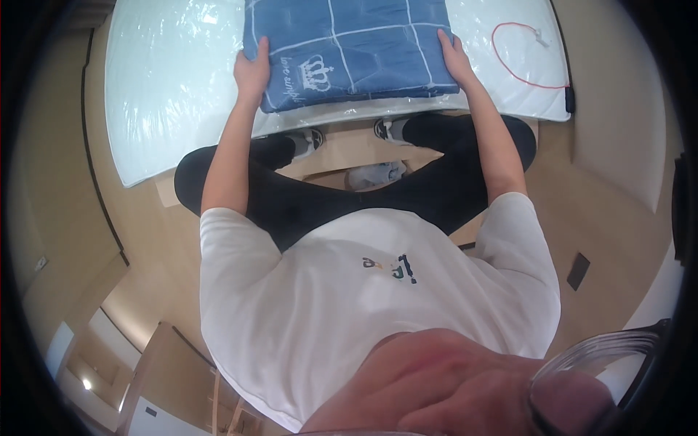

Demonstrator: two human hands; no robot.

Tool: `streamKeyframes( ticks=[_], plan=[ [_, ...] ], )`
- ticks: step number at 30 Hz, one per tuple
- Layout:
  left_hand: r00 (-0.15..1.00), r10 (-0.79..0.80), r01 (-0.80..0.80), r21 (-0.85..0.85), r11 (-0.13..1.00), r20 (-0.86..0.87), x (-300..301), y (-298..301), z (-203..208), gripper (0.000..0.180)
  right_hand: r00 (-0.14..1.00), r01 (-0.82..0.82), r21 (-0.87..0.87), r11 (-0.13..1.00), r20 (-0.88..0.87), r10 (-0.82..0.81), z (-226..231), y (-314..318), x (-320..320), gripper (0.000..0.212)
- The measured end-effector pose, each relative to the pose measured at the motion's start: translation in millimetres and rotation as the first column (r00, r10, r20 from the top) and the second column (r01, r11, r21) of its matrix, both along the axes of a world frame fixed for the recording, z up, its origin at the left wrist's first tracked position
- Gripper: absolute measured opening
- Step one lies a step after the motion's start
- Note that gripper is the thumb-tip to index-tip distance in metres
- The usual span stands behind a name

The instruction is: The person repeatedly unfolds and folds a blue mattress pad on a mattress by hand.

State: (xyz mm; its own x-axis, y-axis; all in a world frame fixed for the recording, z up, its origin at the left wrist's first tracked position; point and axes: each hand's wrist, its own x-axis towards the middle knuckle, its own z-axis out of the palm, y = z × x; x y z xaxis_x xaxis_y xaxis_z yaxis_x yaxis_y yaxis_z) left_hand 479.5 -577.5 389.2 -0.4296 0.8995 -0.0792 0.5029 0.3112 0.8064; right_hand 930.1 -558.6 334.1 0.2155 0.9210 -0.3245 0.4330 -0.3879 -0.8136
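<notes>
A blue pillow (378, 62) with white check lines, a white crown and lettering lies at the top middle, on a pale mattress (171, 80) in shiny plastic. My left hand (252, 71) grips its left side, thumb on top. On the opposite side my right hand (454, 62) holds the edge the same way. The fingers beneath the pillow are mostly hidden. Its far end runs out of view.
A thin red cord (502, 62) with a white clip loops over the mattress at the right. My dark-trousered legs are spread at its near edge. Between them, low down, sits a crumpled clear bag (376, 175). A wood-coloured wall (51, 160) stands left.
</notes>
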Motion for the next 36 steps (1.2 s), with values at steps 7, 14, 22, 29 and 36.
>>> streamKeyframes(
  ticks=[7, 14, 22, 29, 36],
  plan=[
    [0.997, 0.045, -0.032, 0.175, 0.984, -0.07, -22.5, -1.2, -6.8, 0.058, 0.986, 0.017, 0.022, 1.0, 0.165, -0.02, 1.5, -6.9, -19.5, 0.099],
    [0.997, -0.007, -0.006, -0.164, 0.986, -0.076, -24.1, 3.1, -33.2, 0.08, 0.978, 0.045, 0.029, 0.999, 0.202, -0.05, -7.9, -0.4, -13.4, 0.097],
    [0.879, -0.05, 0.124, -0.126, 0.984, 0.475, -48.9, 7.1, -60.4, 0.081, 0.996, 0.031, 0.065, 0.997, -0.082, -0.026, -51.5, 31.5, 14.1, 0.096],
    [0.738, -0.028, 0.176, -0.152, 0.973, 0.675, -41.2, 1.2, -31.5, 0.082, 0.913, -0.005, 0.043, 0.999, -0.408, 0.022, -19.7, 25.2, -4.3, 0.084],
    [0.928, -0.107, 0.111, 0.007, 0.994, 0.358, -28.6, -9.6, -19.1, 0.064, 0.957, -0.004, 0.295, 0.955, -0.275, 0.089, -13.1, 12.3, -6.1, 0.078]
  ],
)
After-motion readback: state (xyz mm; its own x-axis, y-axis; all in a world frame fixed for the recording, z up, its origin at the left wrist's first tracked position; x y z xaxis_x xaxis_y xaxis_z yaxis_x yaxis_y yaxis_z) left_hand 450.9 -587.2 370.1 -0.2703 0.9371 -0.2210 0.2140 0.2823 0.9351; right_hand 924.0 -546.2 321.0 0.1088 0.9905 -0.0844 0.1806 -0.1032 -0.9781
